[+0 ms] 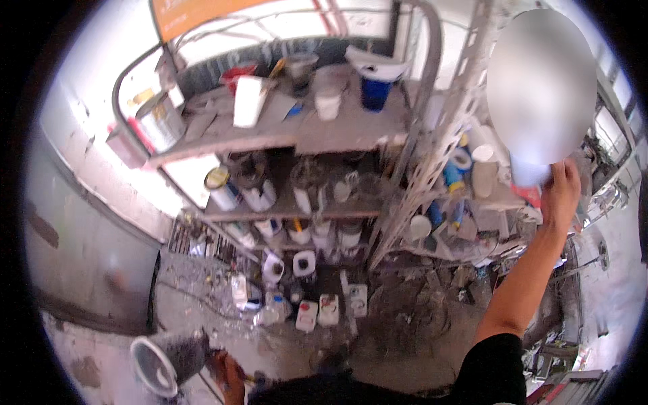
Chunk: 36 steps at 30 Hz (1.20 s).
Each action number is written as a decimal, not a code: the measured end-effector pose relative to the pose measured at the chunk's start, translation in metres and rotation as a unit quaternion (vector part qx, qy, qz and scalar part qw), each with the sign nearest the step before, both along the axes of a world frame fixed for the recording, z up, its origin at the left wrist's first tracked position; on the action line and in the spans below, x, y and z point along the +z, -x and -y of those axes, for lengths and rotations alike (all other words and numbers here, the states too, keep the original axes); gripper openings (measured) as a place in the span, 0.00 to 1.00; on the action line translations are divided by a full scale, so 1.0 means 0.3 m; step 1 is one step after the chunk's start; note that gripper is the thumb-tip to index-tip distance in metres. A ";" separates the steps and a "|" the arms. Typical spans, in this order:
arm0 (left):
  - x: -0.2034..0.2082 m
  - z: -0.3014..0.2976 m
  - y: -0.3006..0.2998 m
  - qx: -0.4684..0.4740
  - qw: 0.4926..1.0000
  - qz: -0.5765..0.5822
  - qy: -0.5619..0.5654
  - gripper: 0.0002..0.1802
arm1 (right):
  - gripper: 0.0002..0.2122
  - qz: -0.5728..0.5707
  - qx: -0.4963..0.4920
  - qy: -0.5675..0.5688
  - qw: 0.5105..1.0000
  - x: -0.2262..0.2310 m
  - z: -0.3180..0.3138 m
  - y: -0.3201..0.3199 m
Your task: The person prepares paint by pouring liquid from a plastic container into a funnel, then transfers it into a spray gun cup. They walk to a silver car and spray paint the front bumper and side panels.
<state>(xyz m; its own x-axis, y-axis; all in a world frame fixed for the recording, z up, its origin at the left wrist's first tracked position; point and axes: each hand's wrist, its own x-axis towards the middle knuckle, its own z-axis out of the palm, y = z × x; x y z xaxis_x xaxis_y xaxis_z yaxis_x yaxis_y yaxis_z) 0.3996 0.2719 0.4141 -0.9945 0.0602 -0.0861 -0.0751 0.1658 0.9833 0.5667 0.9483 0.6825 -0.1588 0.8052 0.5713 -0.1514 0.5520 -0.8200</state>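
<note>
Low at the left, my left hand point(231, 379) is closed at the dark end of a grey, cup-shaped container point(185, 358). The container is tipped on its side, and its pale round rim faces left. My right arm stretches far out to the right. At its end, my right hand point(564, 194) is raised by the cluttered shelf, its fingers bent against a pale blue object point(528, 172). A blurred oval patch hides the upper part of that object, so its kind cannot be made out.
Ahead stands a metal rack point(270, 152) with cups, cans and a dark blue cup point(376, 93). White jugs point(307, 315) stand on the stained floor below. A slotted upright post point(432, 158) separates the rack from the right shelf, which holds blue and yellow bottles point(453, 177).
</note>
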 end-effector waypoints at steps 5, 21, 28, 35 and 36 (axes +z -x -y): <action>0.004 0.029 0.045 -0.037 0.999 0.038 0.002 0.15 | 0.07 0.071 0.131 0.235 0.960 -0.392 0.674 0.058; 0.032 0.365 0.281 -0.257 0.957 0.075 -0.112 0.24 | 0.11 0.296 0.438 0.389 0.754 -0.789 1.960 0.626; 0.014 0.512 0.345 -0.229 0.958 0.105 -0.136 0.20 | 0.07 0.183 0.451 0.519 0.703 -0.768 2.118 0.686; -0.022 0.523 0.367 -0.203 0.966 0.054 -0.148 0.18 | 0.12 0.173 0.326 0.437 0.820 -0.690 2.011 0.656; -0.019 0.519 0.368 -0.193 0.969 0.062 -0.141 0.18 | 0.14 0.138 0.308 0.415 0.845 -0.672 1.977 0.640</action>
